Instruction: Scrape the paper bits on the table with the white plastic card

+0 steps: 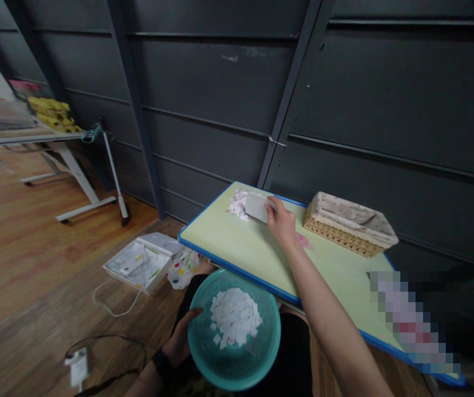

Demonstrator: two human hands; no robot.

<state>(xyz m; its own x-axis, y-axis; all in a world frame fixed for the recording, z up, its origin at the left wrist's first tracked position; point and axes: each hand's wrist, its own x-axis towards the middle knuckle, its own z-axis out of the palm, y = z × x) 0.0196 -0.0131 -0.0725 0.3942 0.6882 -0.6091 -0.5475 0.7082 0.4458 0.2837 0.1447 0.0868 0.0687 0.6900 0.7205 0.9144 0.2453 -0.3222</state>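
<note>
**K:** Card (pixel 257 207) status? Where is it?

**M:** White flat card, far edge of the green table (pixel 237 242), roughly 12 o'clock from the wearer. Right hand (pixel 280 219) has it, fingers clamped on its right end. Left end of the card touches a small heap of paper scraps (pixel 237 203), white with some pink, sitting at the card's 9 o'clock.

**K:** Left hand?

**M:** Left hand (pixel 183 342) low, at 6 o'clock, below the near table edge. Fingers curled around the rim of a teal basket (pixel 241 364), thumb over the top at the basket's 9 o'clock. Basket holds a pile of white paper pieces (pixel 235 317) in the middle.

**K:** Anything else on the table?

**M:** Wicker tray (pixel 350 223) with a cloth liner at 3 o'clock of the right hand, near but apart. Pink smudge just beside the wrist, cannot tell what it is.

**K:** Floor?

**M:** Open white box (pixel 141 264) at 9 o'clock of the table on wood boards, a cable (pixel 108 306) trailing from it. Second table (pixel 26 135) at 10 o'clock, well apart, yellow stuff on it.
</note>
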